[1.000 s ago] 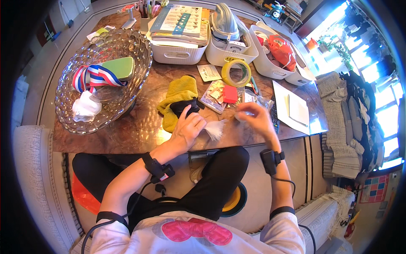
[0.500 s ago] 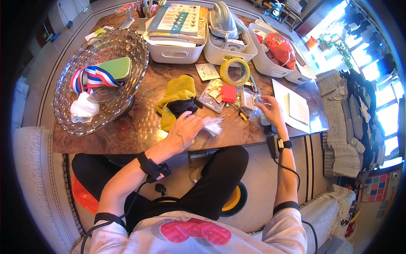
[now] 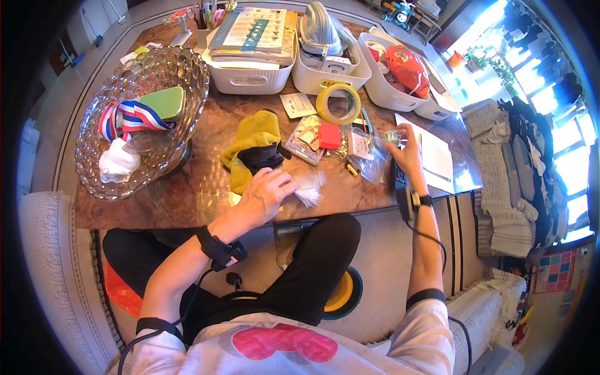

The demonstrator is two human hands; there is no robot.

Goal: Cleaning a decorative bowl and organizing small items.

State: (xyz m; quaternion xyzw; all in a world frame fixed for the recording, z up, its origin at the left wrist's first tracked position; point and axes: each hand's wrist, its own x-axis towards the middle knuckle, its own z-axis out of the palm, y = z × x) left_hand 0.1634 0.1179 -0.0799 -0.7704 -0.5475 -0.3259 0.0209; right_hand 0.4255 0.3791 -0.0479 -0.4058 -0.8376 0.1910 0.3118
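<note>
One white, wispy tuft (image 3: 309, 189) beside left hand (image 3: 265, 192) (can't tell grip); right hand (image 3: 410, 155) pinching clear roundish object (image 3: 391, 136).

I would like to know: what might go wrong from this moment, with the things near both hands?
The white feathery tuft lies beside the left hand, near the table's front edge; a careless sweep might brush it off.

The right hand is among clear plastic packaging, which might catch on the fingers and drag.

The small yellow piece lies loose nearby and might get knocked away.
</note>
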